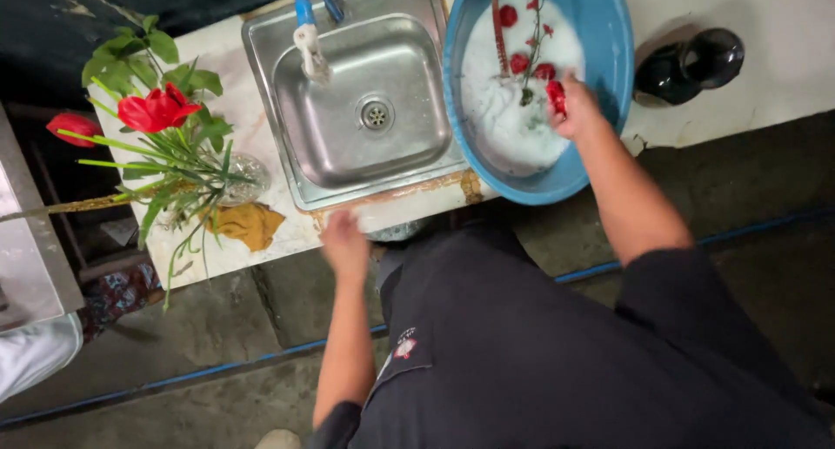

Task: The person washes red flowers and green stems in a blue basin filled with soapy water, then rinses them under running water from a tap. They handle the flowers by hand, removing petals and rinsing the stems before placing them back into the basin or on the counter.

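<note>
A red flower (556,96) is pinched in the right hand (576,110), over suds in the blue basin (609,58). Judged soft, wet, fragile; best gripped by stem. Left hand (345,243) blurred at surface (252,136) edge; grip cannot be told.

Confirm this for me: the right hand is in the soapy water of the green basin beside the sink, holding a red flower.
Not quite: the basin is blue, not green, as the head view shows. The rest holds: the right hand is in its soapy water beside the sink, holding a red flower.
</note>
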